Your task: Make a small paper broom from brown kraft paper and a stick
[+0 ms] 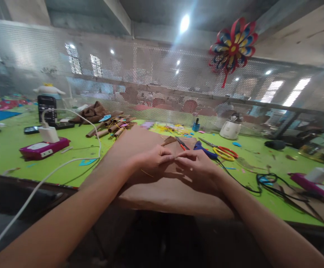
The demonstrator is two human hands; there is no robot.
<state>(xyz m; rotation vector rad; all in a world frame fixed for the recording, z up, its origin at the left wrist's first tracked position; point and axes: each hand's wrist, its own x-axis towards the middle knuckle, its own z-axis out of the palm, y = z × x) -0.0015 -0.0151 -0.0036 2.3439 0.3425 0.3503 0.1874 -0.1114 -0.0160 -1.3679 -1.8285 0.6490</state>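
My left hand [159,156] and my right hand [197,162] meet above a large sheet of brown paper [142,195]. Thumbs and fingers are pinched together on a tiny piece that is too small to name. A thin yellowish strand [147,173] shows just below my left hand. Beyond the fingers lie a small folded brown paper piece [168,140] and a tool with red handles [182,144]. Close to my right hand rests a dark blue glue gun [205,149], and past it scissors with yellow and red handles [224,153].
Rolled brown paper tubes [114,124] are heaped at the back left. A purple power strip [44,148] with a white cable [95,160] sits left; another power strip [315,188] sits right. Black cord [273,182], a white jug [231,127] and a blue bottle [196,126] stand or lie about.
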